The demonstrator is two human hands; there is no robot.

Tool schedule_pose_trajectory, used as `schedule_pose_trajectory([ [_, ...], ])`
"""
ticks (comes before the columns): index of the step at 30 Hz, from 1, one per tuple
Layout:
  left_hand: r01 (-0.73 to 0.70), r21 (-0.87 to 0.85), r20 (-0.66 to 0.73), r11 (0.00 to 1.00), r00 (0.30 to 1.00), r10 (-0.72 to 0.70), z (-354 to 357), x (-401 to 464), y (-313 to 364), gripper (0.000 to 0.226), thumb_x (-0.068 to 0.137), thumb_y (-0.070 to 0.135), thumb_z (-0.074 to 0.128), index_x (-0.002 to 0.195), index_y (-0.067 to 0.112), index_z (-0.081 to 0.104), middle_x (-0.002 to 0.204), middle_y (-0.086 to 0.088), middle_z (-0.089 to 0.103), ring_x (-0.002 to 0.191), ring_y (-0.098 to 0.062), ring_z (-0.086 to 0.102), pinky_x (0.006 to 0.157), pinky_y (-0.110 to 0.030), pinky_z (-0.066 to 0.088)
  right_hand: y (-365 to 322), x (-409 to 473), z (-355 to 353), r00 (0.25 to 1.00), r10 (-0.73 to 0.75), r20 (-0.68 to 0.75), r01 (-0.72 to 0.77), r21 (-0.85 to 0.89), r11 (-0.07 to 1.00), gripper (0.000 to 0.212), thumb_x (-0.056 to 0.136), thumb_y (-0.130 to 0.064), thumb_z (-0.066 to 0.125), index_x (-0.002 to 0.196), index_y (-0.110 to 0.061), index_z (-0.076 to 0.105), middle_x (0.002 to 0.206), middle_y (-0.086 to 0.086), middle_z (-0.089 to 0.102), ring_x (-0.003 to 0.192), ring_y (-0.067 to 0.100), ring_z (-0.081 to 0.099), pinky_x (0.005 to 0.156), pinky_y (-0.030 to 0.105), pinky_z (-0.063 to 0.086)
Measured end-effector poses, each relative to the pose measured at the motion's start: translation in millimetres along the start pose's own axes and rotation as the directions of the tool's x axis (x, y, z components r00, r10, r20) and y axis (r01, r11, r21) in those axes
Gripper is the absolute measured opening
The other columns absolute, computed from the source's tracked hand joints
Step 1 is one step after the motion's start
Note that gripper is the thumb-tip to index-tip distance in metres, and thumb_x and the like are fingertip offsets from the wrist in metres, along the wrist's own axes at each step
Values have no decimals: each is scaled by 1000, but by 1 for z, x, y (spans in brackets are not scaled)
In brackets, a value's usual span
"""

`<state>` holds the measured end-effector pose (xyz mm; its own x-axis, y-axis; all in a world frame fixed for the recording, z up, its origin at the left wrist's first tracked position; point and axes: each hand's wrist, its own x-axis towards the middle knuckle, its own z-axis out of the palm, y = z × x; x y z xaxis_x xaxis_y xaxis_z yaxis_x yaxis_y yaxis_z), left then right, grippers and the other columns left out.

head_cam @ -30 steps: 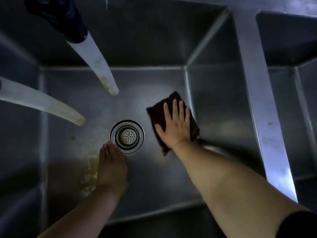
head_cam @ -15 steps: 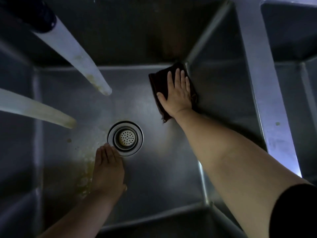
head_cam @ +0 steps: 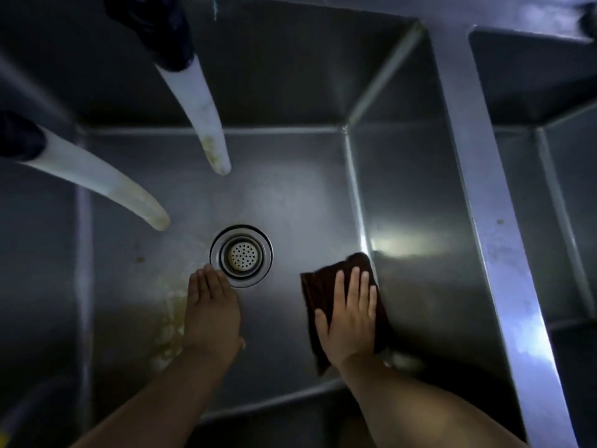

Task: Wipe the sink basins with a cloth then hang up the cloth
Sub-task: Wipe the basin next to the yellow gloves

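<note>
The right hand (head_cam: 350,315) lay flat with fingers spread, pressing the dark cloth (head_cam: 319,286) on the floor of the sink basin (head_cam: 290,195), near its right wall. The left hand (head_cam: 211,313) rested flat and empty, fingertips touching the drain (head_cam: 241,255) rim.

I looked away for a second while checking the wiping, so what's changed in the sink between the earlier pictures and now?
The right hand, flat on the dark cloth, swept from the middle of the floor up to the back right corner, then back toward the near edge along the right wall. Nothing was grasped or released. The left hand stayed flat beside the drain; the yellowish stains left of it remain.
</note>
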<state>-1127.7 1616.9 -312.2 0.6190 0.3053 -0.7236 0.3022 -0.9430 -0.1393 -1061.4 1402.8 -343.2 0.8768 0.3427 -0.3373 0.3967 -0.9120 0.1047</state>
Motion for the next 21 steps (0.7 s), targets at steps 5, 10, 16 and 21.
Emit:
schedule_pose_trajectory([
  [5, -24, -19, -14, 1000, 1000, 24, 2, 1, -2, 126, 73, 59, 65, 139, -16, -12, 149, -38, -6, 141, -48, 0, 115, -53, -7, -21, 61, -16, 996, -2, -88, 4, 22, 1000, 78, 83, -49, 33, 148, -6, 24, 153, 25, 20, 143, 39, 13, 117, 48, 6],
  [10, -37, -18, -35, 999, 999, 37, 2, 0, -5, 128, 71, 57, 66, 137, -16, -15, 149, -39, -5, 141, -48, 0, 110, -53, -16, -43, 175, -48, 982, -67, -174, 66, -14, 998, 78, 85, -53, 24, 150, -13, 12, 156, 22, 11, 144, 36, 4, 117, 45, -3],
  [16, -41, -53, -27, 998, 999, 39, -11, -8, -12, 117, 79, 53, 63, 142, -10, -13, 152, -31, -9, 143, -42, -5, 112, -49, -14, -50, 207, -52, 971, -99, -219, 100, -5, 995, 74, 88, -55, 23, 151, -19, 10, 157, 17, 9, 145, 33, 2, 116, 45, -6],
  [21, 7, -183, -150, 983, 988, -35, -27, -49, -37, 94, 89, 54, 45, 147, 3, -7, 157, -16, -13, 144, -29, -17, 116, -49, -5, -63, 197, -56, 981, -46, -188, 51, 21, 998, 72, 91, -53, 26, 151, -19, 4, 158, 16, 3, 145, 33, -4, 116, 49, -6],
])
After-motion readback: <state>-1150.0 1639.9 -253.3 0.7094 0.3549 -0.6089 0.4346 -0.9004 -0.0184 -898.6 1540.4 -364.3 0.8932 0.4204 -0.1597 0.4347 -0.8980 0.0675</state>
